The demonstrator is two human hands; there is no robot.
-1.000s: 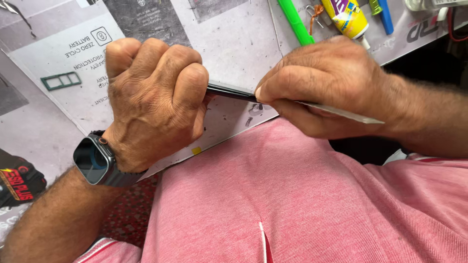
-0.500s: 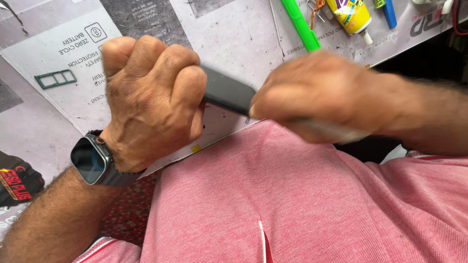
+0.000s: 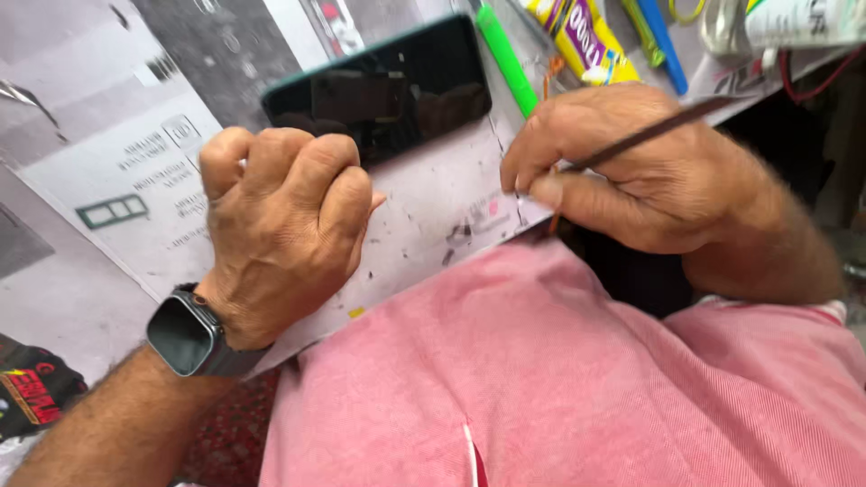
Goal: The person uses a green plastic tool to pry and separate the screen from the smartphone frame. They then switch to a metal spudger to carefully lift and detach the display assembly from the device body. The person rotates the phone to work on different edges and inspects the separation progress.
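Note:
My left hand [image 3: 280, 225] is closed on the near left edge of a black phone [image 3: 388, 86], which lies screen up and tilted on the grey work mat [image 3: 117, 189]. A dark smartwatch [image 3: 185, 334] sits on that wrist. My right hand [image 3: 631, 171] is to the right of the phone, at the mat's near edge, pinching a thin dark metal tool [image 3: 658, 131] whose shaft points up and right. The tool's tip is hidden by my fingers. The right hand is apart from the phone.
A green marker [image 3: 505, 54], a yellow and purple glue tube [image 3: 582, 36], a blue pen [image 3: 663, 36] and a red wire [image 3: 803, 77] lie along the far right of the mat. My pink shirt [image 3: 559, 379] fills the near foreground. A black and red pouch [image 3: 32, 388] lies at lower left.
The phone, held edge-on between both hands before, now lies flat with its screen up, farther away. My right hand has pulled off it to the right with the tool.

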